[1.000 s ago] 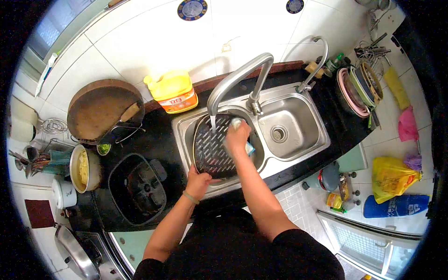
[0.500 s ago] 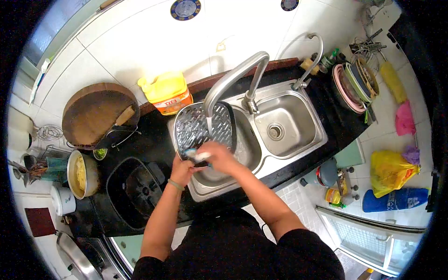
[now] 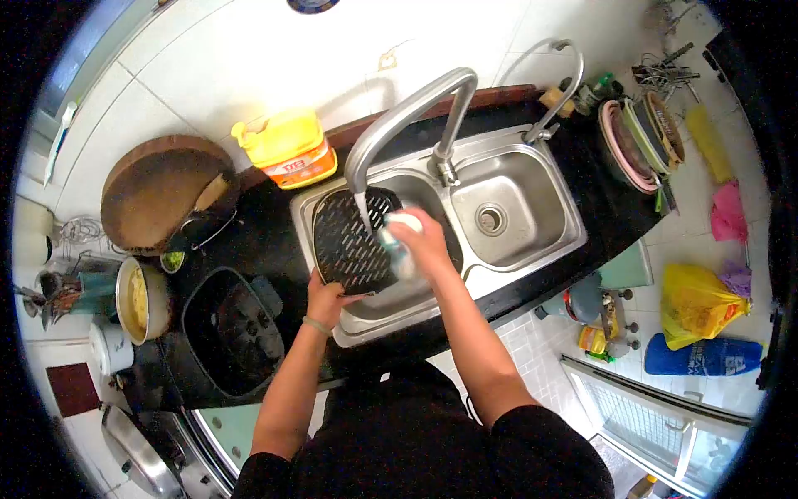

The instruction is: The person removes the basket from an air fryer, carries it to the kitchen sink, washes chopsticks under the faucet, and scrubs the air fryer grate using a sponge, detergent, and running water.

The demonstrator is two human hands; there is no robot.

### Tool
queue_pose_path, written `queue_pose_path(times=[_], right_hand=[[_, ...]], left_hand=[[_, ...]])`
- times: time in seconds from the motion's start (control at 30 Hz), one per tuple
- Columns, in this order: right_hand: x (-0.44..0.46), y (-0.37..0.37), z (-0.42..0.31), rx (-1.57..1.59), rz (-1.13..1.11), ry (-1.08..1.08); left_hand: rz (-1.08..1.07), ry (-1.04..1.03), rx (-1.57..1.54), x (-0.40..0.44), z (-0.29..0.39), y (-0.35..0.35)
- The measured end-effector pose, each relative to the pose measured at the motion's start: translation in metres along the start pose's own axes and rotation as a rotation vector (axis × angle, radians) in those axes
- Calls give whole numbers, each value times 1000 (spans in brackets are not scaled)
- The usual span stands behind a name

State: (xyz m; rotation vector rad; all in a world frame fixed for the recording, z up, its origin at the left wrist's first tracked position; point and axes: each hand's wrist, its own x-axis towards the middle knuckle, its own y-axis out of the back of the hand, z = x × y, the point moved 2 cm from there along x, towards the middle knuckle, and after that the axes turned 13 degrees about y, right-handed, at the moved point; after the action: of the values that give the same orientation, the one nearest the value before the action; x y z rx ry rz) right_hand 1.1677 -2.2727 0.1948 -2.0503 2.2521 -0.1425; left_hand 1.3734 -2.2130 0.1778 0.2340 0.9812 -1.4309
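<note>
Tray (image 3: 341, 241): under water (image 3: 363, 210) mid-frame, seemed to need steadying.
Left hand (image 3: 326, 301): you gripped its edge.
Right hand (image 3: 429, 243): gripped something white (image 3: 405, 221).

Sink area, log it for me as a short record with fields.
Left hand: gripping the edge of the black slotted plate
Right hand: holding a blurred white item by the plate
Plate position: tilted in the left basin
Tap: running, water falling on the plate
Right basin: drain visible, no water running in
Behind the left basin: yellow jug
Counter, left: black pan
</note>
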Motion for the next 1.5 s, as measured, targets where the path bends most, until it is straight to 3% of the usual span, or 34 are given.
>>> queue_pose_path(times=[0.1, 0.17, 0.23, 0.3, 0.37, 0.43, 0.47, 0.5, 0.57, 0.63, 0.7, 0.73, 0.77, 0.83, 0.9, 0.97, 1.03, 1.1, 1.13, 1.17, 1.2, 1.23, 1.37, 1.43, 1.47, 1.5], right_hand=[[22, -39, -21, -322, -189, 273], [35, -57, -10, -63, -268, 227], [38, -60, -8, -140, -308, 212], [41, -64, -17, -408, -491, 267], [39, -57, -27, -193, -350, 269], [39, -56, -25, -434, -390, 170], [38, -56, -36, -612, -424, 295], [30, -52, -38, -349, -322, 165], [33, -38, -10, -75, -169, 209], [28, -28, -7, -180, -177, 242], [18, -28, -20, 149, -136, -49], [17, -26, -17, 220, -152, -55], [18, -25, -12, 219, -152, -65], [20, -34, -12, -376, -480, 234], [19, -26, -27, -372, -439, 281], [14, 3, -39, -420, -205, 256], [8, 38, -30, -323, -127, 163], [-6, 65, -35, -482, -271, 282], [-13, 75, -35, -526, -369, 489], [-21, 83, -38, -637, -529, 533], [-34, 90, -43, -793, -644, 516], [-43, 102, -36, -859, -773, 191], [-98, 156, 28, -989, -1313, 243], [-95, 171, -18, -972, -1326, 124], [-87, 182, -24, -933, -1222, 171], [-80, 194, -25, -889, -1123, 215]], left_hand=[[-48, 9, -92, -6, -5, 10], [-53, 6, -125, -10, -5, 17], [-73, 9, -163, -15, -5, 21], [-56, -5, -148, -21, 4, 22], [-167, -40, -196, -18, 9, 19], [-167, -1, -204, -20, 3, 28], [-123, 18, -206, -23, 5, 26], [-125, 14, -223, -22, 6, 27], [-181, -9, -225, -27, 2, 27], [-202, -3, -238, -27, 1, 28], [-240, 31, -242, -20, -6, 28], [-241, 34, -251, -20, -7, 25], [-235, 28, -229, -23, -7, 24], [-226, 29, -188, -27, -10, 24], [-250, -8, -182, -20, -15, 23], [-253, 29, -223, -12, -20, 28], [-175, 74, -210, -2, -25, 31], [-56, 127, -270, 12, -33, 32], [28, 148, -207, 16, -33, 28], [100, 165, -136, 20, -30, 24], [157, 117, -27, 19, -25, 16], [207, 61, 85, 17, -18, 4], [481, 71, 607, 36, -5, -31], [693, -234, 1108, 65, -5, -20], [664, -163, 1073, 83, -2, -9], [876, -211, 1215, 103, -5, 2]])
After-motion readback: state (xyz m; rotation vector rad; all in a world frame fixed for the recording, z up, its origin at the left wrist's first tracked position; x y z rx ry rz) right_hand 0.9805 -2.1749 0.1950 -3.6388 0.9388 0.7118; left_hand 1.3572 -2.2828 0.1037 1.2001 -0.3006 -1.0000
